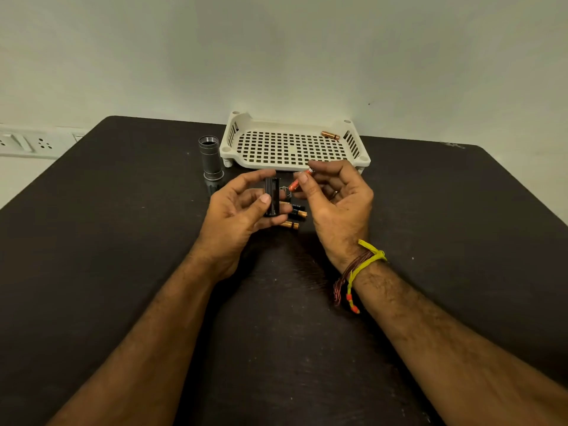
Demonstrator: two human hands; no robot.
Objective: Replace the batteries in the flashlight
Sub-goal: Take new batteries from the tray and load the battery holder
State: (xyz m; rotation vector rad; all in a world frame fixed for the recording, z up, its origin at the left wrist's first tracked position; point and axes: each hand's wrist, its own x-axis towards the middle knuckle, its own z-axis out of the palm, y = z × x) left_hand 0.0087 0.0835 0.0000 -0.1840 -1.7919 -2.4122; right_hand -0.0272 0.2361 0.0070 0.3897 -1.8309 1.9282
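Note:
My left hand [242, 207] holds a black battery holder [272, 196] upright between thumb and fingers, above the dark table [123, 241]. My right hand [335, 198] pinches an orange battery [296, 183] between thumb and forefinger, tilted, just right of the holder. The grey flashlight body [210, 159] stands open end up at the back left of my hands. Three black and copper batteries [296, 214] lie on the table under my hands, partly hidden. Another copper battery [330, 135] lies in the white perforated tray [289, 147].
The tray sits at the table's far edge against the wall. A white socket strip [27, 145] is mounted on the wall at the left. A small ring-like part [285, 192] lies behind the holder, mostly hidden.

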